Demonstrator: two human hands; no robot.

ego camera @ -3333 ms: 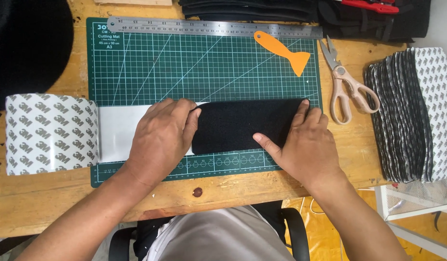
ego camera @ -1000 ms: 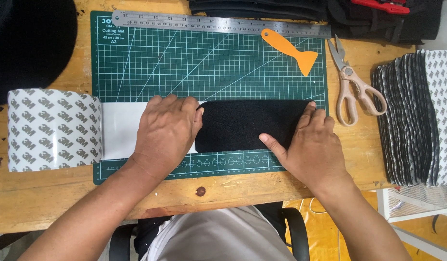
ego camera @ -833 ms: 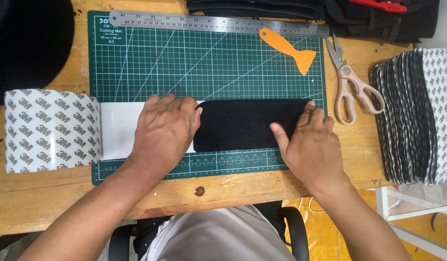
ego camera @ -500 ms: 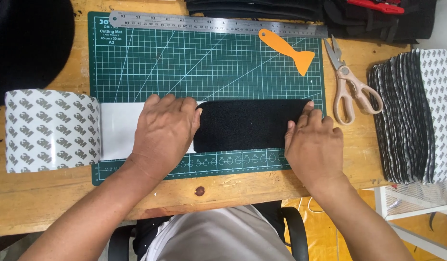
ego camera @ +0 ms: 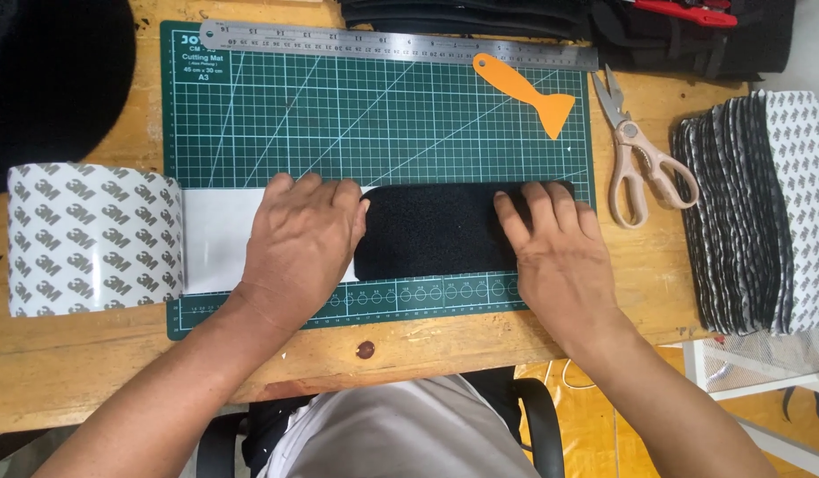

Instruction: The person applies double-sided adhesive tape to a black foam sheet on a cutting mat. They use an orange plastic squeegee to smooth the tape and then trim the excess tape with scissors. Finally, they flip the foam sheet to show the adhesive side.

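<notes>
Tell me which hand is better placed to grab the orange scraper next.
Probably the right hand. It rests on the black felt piece's right end, below the orange scraper. The left hand lies farther left, over the white tape sheet.

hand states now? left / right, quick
Left hand: open, flat, pressing where the white tape sheet meets the black fabric piece.
Right hand: open, flat, pressing the fabric's right end; holding nothing.

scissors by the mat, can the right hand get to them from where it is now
Probably yes. The right hand lies flat on the black fabric piece, and the scissors lie just beyond the mat's right edge on bare wood, with nothing between them. Lifting it would free that end of the fabric, though.
</notes>
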